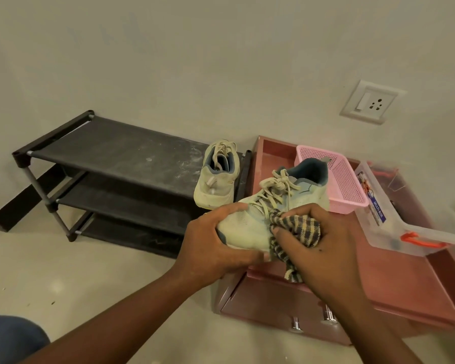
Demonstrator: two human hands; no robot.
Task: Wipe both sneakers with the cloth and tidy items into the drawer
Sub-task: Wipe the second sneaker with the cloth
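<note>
My left hand (216,240) grips the toe of a pale green sneaker (281,203) held above the pink drawer unit (394,282). In my right hand (323,245) is a bunched checked cloth (297,232), pressed against the sneaker's side near the toe. The cloth's tail hangs below my fingers. A second pale green sneaker (217,174) stands on the right end of the black shoe rack's top shelf (121,151), heel toward me. The drawer front with metal knobs (294,325) is shut.
A pink perforated basket (344,179) and a clear plastic box with orange latches (394,219) sit on top of the drawer unit. A wall socket (371,102) is above them. The three-tier rack's shelves are dusty. My knee (8,337) shows at bottom left.
</note>
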